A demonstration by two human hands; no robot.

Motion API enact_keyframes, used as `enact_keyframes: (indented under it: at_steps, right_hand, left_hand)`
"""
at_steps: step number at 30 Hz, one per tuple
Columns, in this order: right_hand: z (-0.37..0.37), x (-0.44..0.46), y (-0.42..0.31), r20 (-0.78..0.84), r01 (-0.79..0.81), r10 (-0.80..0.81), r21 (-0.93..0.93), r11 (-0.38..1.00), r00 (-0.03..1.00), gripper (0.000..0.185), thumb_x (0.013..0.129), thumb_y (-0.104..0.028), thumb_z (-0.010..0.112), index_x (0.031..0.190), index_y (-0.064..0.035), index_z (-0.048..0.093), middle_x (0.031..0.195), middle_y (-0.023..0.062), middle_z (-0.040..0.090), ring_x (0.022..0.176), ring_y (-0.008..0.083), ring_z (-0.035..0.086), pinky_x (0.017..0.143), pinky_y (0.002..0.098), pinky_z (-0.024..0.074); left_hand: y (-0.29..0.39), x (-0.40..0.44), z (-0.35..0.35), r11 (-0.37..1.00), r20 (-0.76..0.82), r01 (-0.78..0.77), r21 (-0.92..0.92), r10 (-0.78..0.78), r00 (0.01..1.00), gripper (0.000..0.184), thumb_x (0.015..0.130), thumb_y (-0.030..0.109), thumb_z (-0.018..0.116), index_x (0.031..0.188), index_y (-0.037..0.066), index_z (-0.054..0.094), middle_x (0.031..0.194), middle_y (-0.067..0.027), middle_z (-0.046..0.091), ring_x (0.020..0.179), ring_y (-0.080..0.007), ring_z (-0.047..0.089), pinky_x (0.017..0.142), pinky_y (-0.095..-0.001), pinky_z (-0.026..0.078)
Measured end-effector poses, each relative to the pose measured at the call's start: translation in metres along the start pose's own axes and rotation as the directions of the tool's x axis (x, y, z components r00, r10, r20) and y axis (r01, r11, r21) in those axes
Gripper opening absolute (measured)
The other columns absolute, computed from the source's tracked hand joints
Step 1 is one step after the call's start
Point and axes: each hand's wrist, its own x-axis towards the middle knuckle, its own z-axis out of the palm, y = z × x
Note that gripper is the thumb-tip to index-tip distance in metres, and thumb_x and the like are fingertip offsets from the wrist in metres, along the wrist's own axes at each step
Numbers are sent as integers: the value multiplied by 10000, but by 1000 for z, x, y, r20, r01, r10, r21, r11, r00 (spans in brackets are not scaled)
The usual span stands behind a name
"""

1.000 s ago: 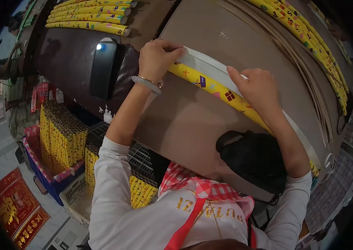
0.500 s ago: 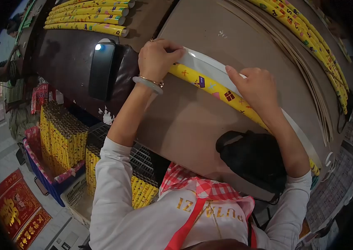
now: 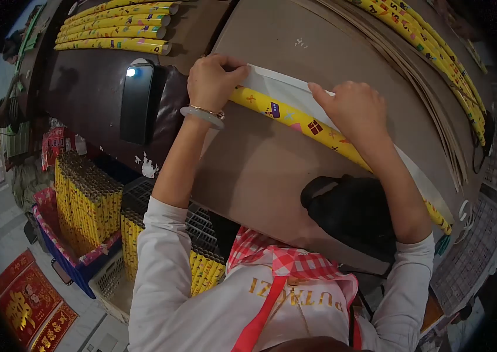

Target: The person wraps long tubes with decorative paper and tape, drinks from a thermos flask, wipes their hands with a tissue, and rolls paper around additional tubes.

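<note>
A yellow patterned tube (image 3: 292, 120) lies slantwise across the brown tabletop (image 3: 260, 170), a white sheet edge (image 3: 281, 82) running along its far side. At the upper left end, my left hand (image 3: 216, 79) pinches the white edge between thumb and fingers; a pale bangle circles that wrist. Farther right along the same edge, my right hand (image 3: 351, 111) has its thumb stretched along the white sheet and its other fingers curled over it. My right forearm covers part of the tube, whose far end (image 3: 439, 217) shows beyond it.
A black cloth item (image 3: 351, 211) sits near my right forearm. Left of my left hand is a dark phone-like device (image 3: 136, 105) with a light. More yellow tubes (image 3: 113, 44) lie top left and top right (image 3: 430, 53), beside brown strips (image 3: 407, 64). Upright tubes (image 3: 87, 205) fill a bin.
The whole view has shifted slightly, so the tabletop things and both hands appear a little farther left. Both hands keep their hold on the white edge.
</note>
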Motion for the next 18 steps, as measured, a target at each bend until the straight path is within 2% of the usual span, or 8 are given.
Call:
enact_keyframes:
  at_steps: [2, 4, 7, 15, 18]
  right_hand:
    - [1, 1, -2, 2, -8, 8, -7, 1000, 1000, 478, 782, -452, 502, 664, -13, 649, 622, 165, 603, 612, 321, 614, 595, 413, 485]
    - [1, 0, -5, 7, -13, 13, -13, 1000, 1000, 460, 779, -441, 508, 678, -16, 651, 635, 164, 607, 630, 320, 618, 599, 413, 485]
    - [0, -1, -9, 16, -38, 39, -33, 999, 999, 431, 771, -415, 520, 688, -13, 649, 637, 159, 606, 643, 315, 621, 598, 408, 485]
    - [7, -3, -16, -133, 12, -26, -109, 994, 991, 352, 749, -338, 552, 627, -20, 642, 600, 147, 598, 599, 305, 619, 556, 393, 486]
    - [5, -2, -19, -88, -9, -1, -123, 992, 996, 339, 747, -330, 553, 636, -24, 644, 607, 142, 602, 598, 295, 622, 554, 390, 487]
  left_hand:
    - [-1, 0, 1, 1000, 0, -6, -9, 6, 1000, 233, 684, 219, 694, 779, 7, 680, 659, -71, 642, 604, -121, 606, 584, -243, 474]
    - [-3, 0, 2, 1000, -8, 19, -20, -19, 1000, 205, 654, 262, 658, 742, 79, 690, 692, -56, 638, 655, -217, 611, 635, -310, 471]
    - [-2, -1, 2, 1000, -12, 20, -2, -20, 1000, 193, 656, 252, 652, 735, 80, 688, 696, -56, 636, 658, -221, 606, 638, -316, 469]
    - [-1, -3, 4, 1000, -59, -11, 9, 12, 998, 186, 655, 249, 646, 718, 80, 687, 683, -60, 624, 691, -231, 589, 654, -332, 455]
    - [-5, -2, 6, 1000, -64, -21, -9, 21, 998, 183, 651, 248, 645, 709, 80, 686, 684, -60, 622, 707, -234, 583, 660, -335, 452]
